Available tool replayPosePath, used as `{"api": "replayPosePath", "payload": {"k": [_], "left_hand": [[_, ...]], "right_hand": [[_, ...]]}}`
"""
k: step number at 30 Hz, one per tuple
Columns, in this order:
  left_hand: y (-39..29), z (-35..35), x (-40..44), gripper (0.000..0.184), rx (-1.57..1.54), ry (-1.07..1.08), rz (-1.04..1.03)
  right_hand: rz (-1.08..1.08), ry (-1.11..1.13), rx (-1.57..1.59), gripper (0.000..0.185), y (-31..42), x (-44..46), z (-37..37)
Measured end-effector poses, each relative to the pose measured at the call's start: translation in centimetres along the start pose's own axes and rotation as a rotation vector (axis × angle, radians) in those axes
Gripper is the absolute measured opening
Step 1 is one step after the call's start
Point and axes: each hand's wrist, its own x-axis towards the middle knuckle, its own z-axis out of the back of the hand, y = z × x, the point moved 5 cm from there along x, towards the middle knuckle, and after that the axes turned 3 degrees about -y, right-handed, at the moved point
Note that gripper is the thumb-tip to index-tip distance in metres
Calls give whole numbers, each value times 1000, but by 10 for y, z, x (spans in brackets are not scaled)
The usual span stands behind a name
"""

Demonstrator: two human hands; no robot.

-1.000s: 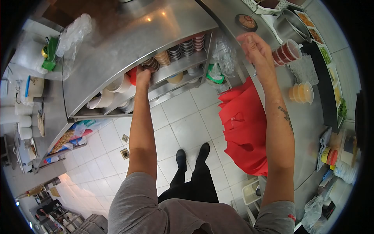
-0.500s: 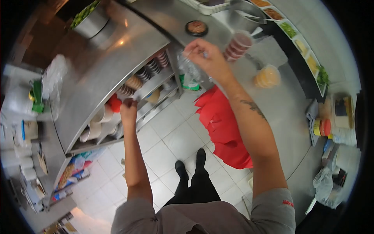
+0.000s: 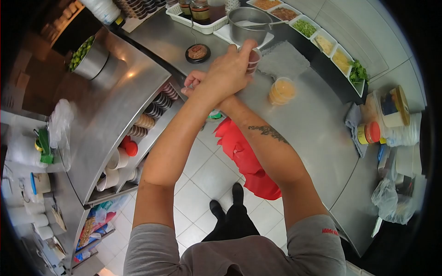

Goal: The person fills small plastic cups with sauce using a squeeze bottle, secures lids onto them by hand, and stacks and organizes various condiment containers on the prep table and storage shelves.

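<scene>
My forearms cross, the left over the right. My left hand (image 3: 228, 71) is closed at a stack of clear plastic cups with dark red contents (image 3: 253, 60), its fingers round the near side of the stack. Below and left of it, my right hand (image 3: 195, 80) is partly hidden behind the left wrist, its fingers curled on a clear plastic bag that hardly shows. To the right stand clear cups with yellow-orange contents (image 3: 282, 91). A small black dish of brown food (image 3: 198, 53) lies just beyond my right hand.
A steel pot (image 3: 248, 34) and a white basket of jars (image 3: 216, 26) stand at the back. Trays of chopped toppings (image 3: 322, 42) line the right edge. A grey cloth (image 3: 284, 60) lies on the counter. Red bags (image 3: 246, 158) hang at its edge; cup shelves (image 3: 154, 108) are left.
My left hand has left the shelf by the red object and crossed over to the dark red cups. My right hand, with the clear bag, has moved left and under the left wrist.
</scene>
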Motion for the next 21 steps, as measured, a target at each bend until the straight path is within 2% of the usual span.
{"api": "replayPosePath", "payload": {"k": [4,7,10,13,19,21], "left_hand": [[-8,-16,-3,57,28,-114,-60],[-15,-23,-6,74,83,-218,46],[-15,-28,-1,51,-1,-206,94],[-14,-32,3,53,-9,-261,59],[-16,-25,-6,53,73,-299,77],[-27,-7,-23,55,84,-500,-60]], "right_hand": [[-51,-35,-78,24,12,-2,3],[-100,-97,-102,24,13,-3,4],[-38,-147,-45,21,7,-1,5],[-145,-85,-6,16,5,-2,5],[-92,-82,-59,17,6,-2,2],[69,-162,-203,17,32,-8,11]]}}
